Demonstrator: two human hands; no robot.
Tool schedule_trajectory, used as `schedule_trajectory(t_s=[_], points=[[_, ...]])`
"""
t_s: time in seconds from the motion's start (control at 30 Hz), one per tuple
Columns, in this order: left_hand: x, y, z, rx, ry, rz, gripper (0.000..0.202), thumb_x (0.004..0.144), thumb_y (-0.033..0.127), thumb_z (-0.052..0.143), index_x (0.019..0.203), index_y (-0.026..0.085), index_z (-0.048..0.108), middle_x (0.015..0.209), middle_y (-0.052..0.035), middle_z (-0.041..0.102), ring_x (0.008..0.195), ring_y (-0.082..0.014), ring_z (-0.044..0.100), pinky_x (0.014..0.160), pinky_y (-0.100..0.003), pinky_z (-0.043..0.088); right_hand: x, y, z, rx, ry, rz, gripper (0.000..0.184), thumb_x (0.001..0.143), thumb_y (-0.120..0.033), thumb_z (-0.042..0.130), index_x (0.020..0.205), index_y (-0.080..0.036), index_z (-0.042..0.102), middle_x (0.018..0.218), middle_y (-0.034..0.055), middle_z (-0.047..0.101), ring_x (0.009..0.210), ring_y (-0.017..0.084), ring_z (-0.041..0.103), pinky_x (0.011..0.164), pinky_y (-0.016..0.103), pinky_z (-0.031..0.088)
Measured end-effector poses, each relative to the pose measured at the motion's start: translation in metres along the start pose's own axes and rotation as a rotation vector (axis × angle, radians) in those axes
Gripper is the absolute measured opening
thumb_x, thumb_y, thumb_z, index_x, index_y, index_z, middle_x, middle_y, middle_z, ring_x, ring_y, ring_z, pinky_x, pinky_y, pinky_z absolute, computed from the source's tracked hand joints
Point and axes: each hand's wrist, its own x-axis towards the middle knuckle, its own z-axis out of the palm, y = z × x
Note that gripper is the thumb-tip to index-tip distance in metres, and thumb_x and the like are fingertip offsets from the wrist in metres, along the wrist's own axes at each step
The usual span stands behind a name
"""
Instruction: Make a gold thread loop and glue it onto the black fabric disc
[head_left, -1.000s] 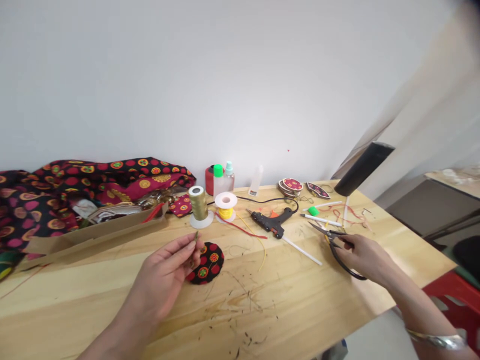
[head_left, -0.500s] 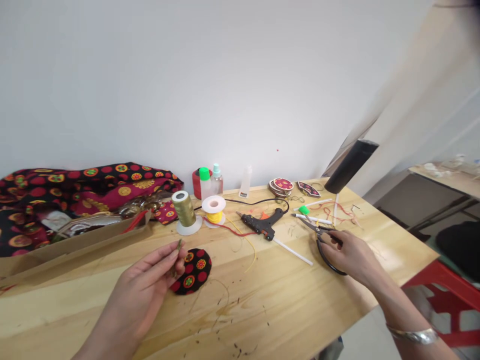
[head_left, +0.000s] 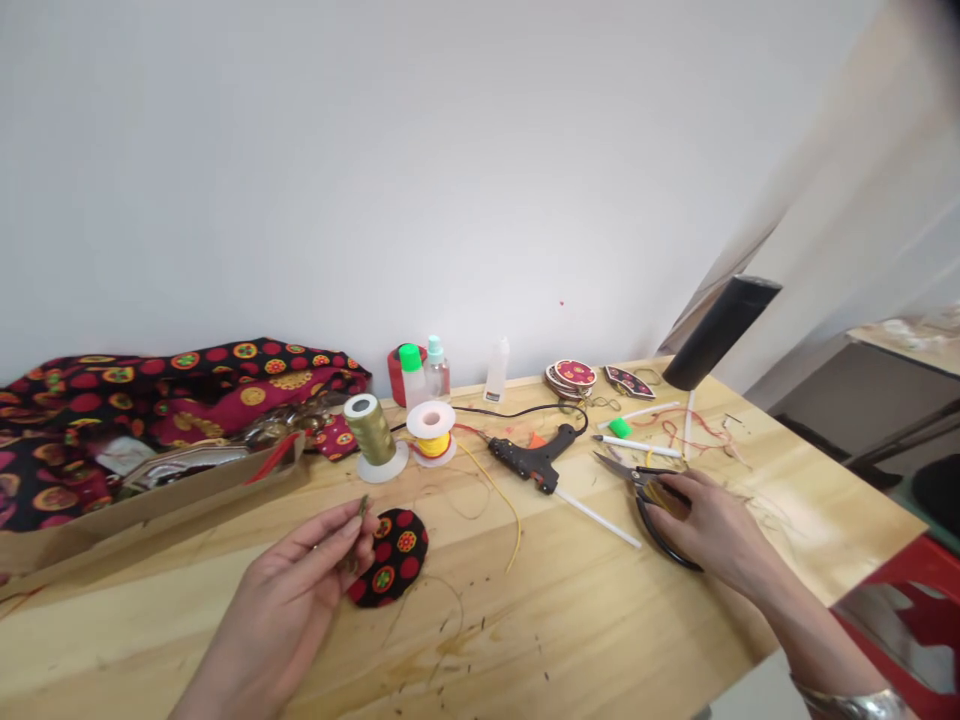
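- Nearest, left of the glue gun [head_left: 534, 462], the left hand [head_left: 307, 575] pinches a small greenish piece [head_left: 364, 506].
- Left of the gun too, a round patterned patch [head_left: 393, 560] lies.
- Right of the gun, the right hand [head_left: 709, 525] touches the scissors [head_left: 639, 478]; whether gripping, I can't tell.
- Behind the gun, a small bottle [head_left: 496, 374] stands.

One head-worn camera looks forward and down over the pale wooden desk [head_left: 592, 630] from its near side, facing the light-grey wall [head_left: 450, 180] behind it. The bare left hand [head_left: 300, 575] and bare right hand [head_left: 712, 525] are near.
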Motion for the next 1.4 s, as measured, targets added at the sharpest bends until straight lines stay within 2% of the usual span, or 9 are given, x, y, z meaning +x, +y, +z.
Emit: schedule_trajectory(t_s=[0.3,0.43,0.6,0.77,0.93,1.07,1.17,1.3,1.4], points=[[-0.002,0.000,0.003,-0.034,-0.026,0.040,0.026,0.057,0.009,0.076,0.082,0.013,0.071,0.070,-0.0047,0.071,0.059,-0.0103,0.062,0.057,-0.018,0.053,0.008,-0.024,-0.014,-0.315,-0.074,-0.033,0.030,0.077,-0.037,0.054,0.084,-0.011,0.067,0.090,0.0175,0.064,0.083,0.030,0.062,0.071,0.037,0.045],[-0.004,0.000,0.002,-0.017,-0.062,0.040,0.027,0.060,0.012,0.076,0.087,0.013,0.070,0.073,-0.0041,0.071,0.061,-0.0099,0.062,0.059,-0.018,0.053,0.009,-0.074,-0.022,-0.201,0.062,-0.228,0.024,0.086,-0.025,0.044,0.089,-0.017,0.066,0.090,0.0122,0.065,0.087,0.026,0.061,0.072,0.033,0.043],[-0.006,0.004,0.002,-0.035,-0.042,0.073,0.028,0.060,0.017,0.076,0.087,0.012,0.069,0.072,-0.0047,0.071,0.059,-0.0094,0.060,0.055,-0.018,0.049,0.010,-0.151,-0.007,0.076,-0.037,-0.511,0.023,0.086,-0.021,0.045,0.077,-0.017,0.067,0.082,0.0075,0.065,0.076,0.018,0.060,0.066,0.027,0.041],[-0.008,0.007,0.002,-0.088,-0.019,0.097,0.031,0.058,0.019,0.076,0.087,0.011,0.068,0.069,-0.0043,0.070,0.056,-0.0091,0.058,0.054,-0.019,0.046,0.016,-0.200,0.013,0.022,-0.067,-0.535,0.019,0.083,-0.019,0.049,0.073,-0.017,0.065,0.080,0.0047,0.067,0.071,0.016,0.061,0.060,0.024,0.038],[-0.008,0.004,0.001,-0.106,-0.037,0.091,0.031,0.061,0.021,0.074,0.090,0.011,0.066,0.067,-0.0037,0.069,0.054,-0.0086,0.055,0.050,-0.018,0.042,0.014,-0.211,0.026,-0.055,-0.063,-0.497,0.028,0.083,-0.034,0.053,0.064,-0.016,0.063,0.070,0.0075,0.066,0.067,0.020,0.061,0.057,0.026,0.038],[-0.006,0.003,-0.001,-0.115,-0.052,0.090,0.032,0.062,0.021,0.073,0.091,0.011,0.065,0.067,-0.0034,0.068,0.054,-0.0080,0.052,0.050,-0.019,0.041,0.023,-0.205,0.026,-0.104,-0.035,-0.450,0.014,0.081,-0.019,0.054,0.076,-0.011,0.066,0.088,0.0147,0.066,0.082,0.025,0.062,0.064,0.029,0.040],[-0.005,0.004,-0.001,-0.108,-0.047,0.089,0.033,0.063,0.022,0.073,0.093,0.010,0.064,0.068,-0.0033,0.068,0.054,-0.0078,0.052,0.051,-0.019,0.040,0.033,-0.203,0.023,-0.077,-0.027,-0.425,0.017,0.081,-0.016,0.051,0.074,-0.010,0.065,0.083,0.0161,0.065,0.079,0.026,0.062,0.064,0.030,0.040],[-0.007,0.005,0.000,-0.039,-0.053,0.098,0.037,0.065,0.023,0.072,0.098,0.010,0.062,0.070,-0.0034,0.069,0.055,-0.0074,0.052,0.053,-0.019,0.041,0.032,-0.209,0.020,0.049,-0.051,-0.442,0.020,0.085,-0.020,0.047,0.082,-0.015,0.066,0.081,0.0078,0.067,0.074,0.019,0.061,0.063,0.026,0.041],[-0.011,0.004,0.002,0.063,-0.097,0.130,0.040,0.068,0.024,0.070,0.104,0.011,0.059,0.071,-0.0028,0.069,0.056,-0.0079,0.053,0.057,-0.020,0.043,0.019,-0.214,0.022,0.365,-0.184,-0.460,0.022,0.086,-0.030,0.049,0.096,-0.018,0.065,0.074,0.0015,0.066,0.065,0.013,0.058,0.058,0.023,0.041]])
